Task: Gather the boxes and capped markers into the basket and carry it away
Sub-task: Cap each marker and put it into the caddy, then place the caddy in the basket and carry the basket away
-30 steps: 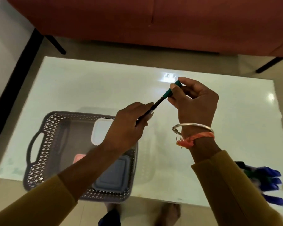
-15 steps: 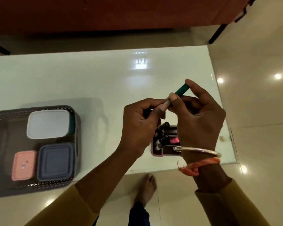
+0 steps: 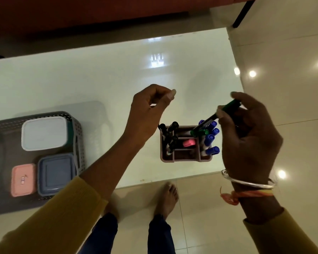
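My right hand [image 3: 246,132] grips a green-capped marker [image 3: 226,110], its tip pointing down into a pink pen holder [image 3: 185,159] near the table's front edge. Black-capped markers [image 3: 170,136] stand in the holder's left slot, blue-capped markers [image 3: 210,138] in its right slot, and a pink item [image 3: 188,143] lies in the middle. My left hand [image 3: 151,110] hovers above the table left of the holder, fingers curled, holding nothing. The grey perforated basket [image 3: 77,136] sits at the left with a white box [image 3: 44,132], a blue-grey box [image 3: 55,174] and a small pink box [image 3: 22,179] inside.
The glossy white table [image 3: 117,74] ends at the right [image 3: 235,70] and front. A red sofa [image 3: 99,13] stands behind it, with a black leg [image 3: 242,13] at top right. My bare feet [image 3: 165,198] stand on the tiled floor below the table's front edge.
My left hand has let go of the green marker and moved left. My right hand has carried the capped marker down over the holder. The view has shifted right.
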